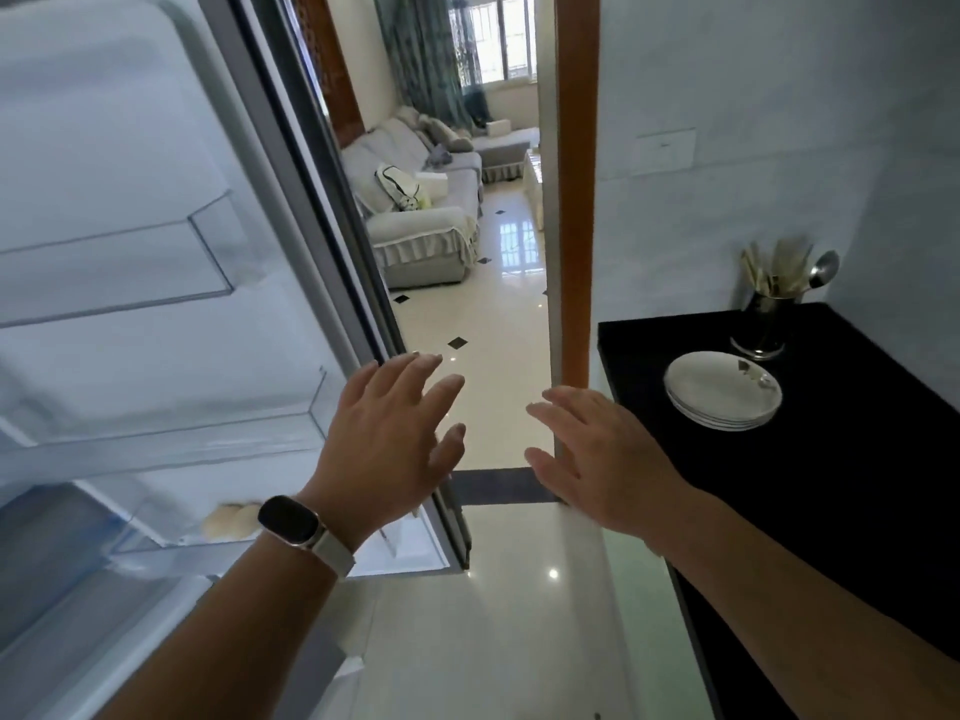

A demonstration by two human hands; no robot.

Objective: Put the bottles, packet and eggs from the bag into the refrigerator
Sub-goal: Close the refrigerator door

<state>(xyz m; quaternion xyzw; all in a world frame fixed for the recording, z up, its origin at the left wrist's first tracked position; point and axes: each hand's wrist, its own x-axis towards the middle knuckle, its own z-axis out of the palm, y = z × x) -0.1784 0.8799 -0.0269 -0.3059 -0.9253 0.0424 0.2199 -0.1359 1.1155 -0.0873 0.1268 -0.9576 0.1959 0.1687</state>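
At the open refrigerator door (130, 148), on the left, three clear shelf bins run down its inner side. The lowest bin (156, 543) holds pale, rounded eggs (231, 519), blurred and partly hidden behind the person's left wrist; at least two show. The upper bin (208, 241) and middle bin (156, 439) show only clear plastic.

The left hand (384, 444) is raised at the door's outer edge, back to the camera, fingers straight and spread apart, gripping nothing. I cannot tell if it touches the door. A dark-faced watch (288, 522) on a pale strap sits on that wrist. The right hand (602, 459) reaches forward beside it, fingers straight and slightly apart, holding nothing.

To the right, a black counter (831, 485) carries a stack of white plates (722, 392) and a metal cup (763, 324) holding chopsticks and a spoon (825, 267).
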